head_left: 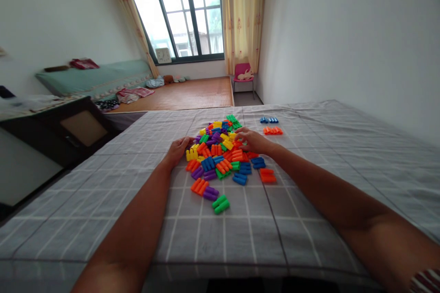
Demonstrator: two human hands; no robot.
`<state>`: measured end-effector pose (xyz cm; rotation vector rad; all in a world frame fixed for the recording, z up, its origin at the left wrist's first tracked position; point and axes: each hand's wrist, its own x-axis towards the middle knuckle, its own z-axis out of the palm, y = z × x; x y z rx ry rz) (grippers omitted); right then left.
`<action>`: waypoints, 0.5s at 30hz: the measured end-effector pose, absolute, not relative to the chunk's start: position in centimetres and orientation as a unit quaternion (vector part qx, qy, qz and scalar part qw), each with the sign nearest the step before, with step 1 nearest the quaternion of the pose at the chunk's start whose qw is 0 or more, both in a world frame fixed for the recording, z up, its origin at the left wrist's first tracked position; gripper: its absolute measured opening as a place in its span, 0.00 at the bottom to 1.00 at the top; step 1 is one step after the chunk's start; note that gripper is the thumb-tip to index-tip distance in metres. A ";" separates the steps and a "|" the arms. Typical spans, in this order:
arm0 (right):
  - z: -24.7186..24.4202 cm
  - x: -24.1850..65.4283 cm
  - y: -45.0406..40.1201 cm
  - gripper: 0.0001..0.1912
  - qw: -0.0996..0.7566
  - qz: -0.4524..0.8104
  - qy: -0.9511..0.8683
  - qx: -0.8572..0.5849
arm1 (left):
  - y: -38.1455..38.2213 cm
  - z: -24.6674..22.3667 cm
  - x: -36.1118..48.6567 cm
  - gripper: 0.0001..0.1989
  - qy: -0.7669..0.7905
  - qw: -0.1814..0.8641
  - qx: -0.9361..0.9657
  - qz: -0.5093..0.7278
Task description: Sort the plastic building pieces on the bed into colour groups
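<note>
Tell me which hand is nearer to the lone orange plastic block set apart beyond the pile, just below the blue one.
Right. The right hand rests on the pile's far right edge, just left of the orange plastic block; the left hand lies across the pile, at its left edge.

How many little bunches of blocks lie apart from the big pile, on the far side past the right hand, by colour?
blue bunch: 1
orange bunch: 1
Total: 2

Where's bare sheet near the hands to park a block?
Bare: the checked sheet right of the orange set and blue set, and the near strip below the green block. Crowded: the block pile between left hand and right hand.
</note>
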<state>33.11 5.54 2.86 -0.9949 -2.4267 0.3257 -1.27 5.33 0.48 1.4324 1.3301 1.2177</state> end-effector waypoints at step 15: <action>2.2 50.3 11.6 0.20 0.329 0.103 -0.624 -0.701 | 6.0 -0.1 -1.8 0.32 0.522 0.402 0.572 0.489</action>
